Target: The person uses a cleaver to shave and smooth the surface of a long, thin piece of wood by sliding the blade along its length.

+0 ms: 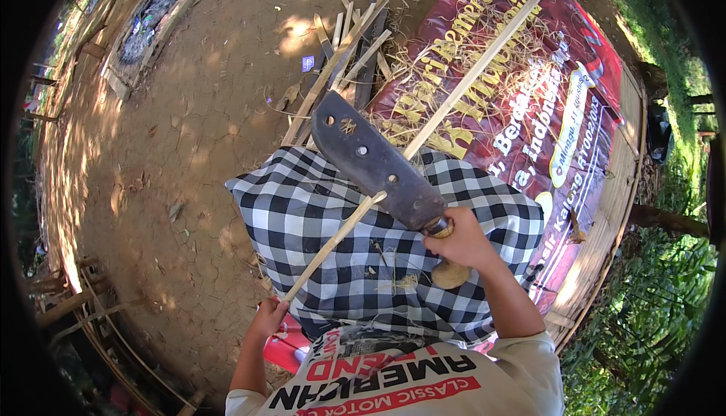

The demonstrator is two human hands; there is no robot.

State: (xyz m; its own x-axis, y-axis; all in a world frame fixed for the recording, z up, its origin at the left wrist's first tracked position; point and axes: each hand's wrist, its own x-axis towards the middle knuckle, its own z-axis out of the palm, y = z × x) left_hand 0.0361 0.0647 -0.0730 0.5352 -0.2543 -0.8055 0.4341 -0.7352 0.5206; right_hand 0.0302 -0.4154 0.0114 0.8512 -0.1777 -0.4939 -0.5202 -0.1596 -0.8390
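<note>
My right hand (pixel 463 240) is closed round the wooden handle of a broad, dark cleaver (pixel 359 147), its blade pierced by a few holes. The blade lies across a long, pale strip of wood or bamboo (pixel 480 68) and hides part of it. At the strip's near end, my left hand (pixel 270 315) is closed on it. The strip runs from there up and to the right, over my lap and past the cleaver. Covering my lap is a black-and-white checked cloth (pixel 318 212), with a few shavings on it.
A dark red printed banner (pixel 423 53) lies over a slatted bamboo platform (pixel 605 242) on the right, strewn with thin curled shavings (pixel 499 60). Several cut strips (pixel 344 53) are piled ahead. Bare earth (pixel 181 151) stretches to the left, with a framed ash bed (pixel 155 19) beyond.
</note>
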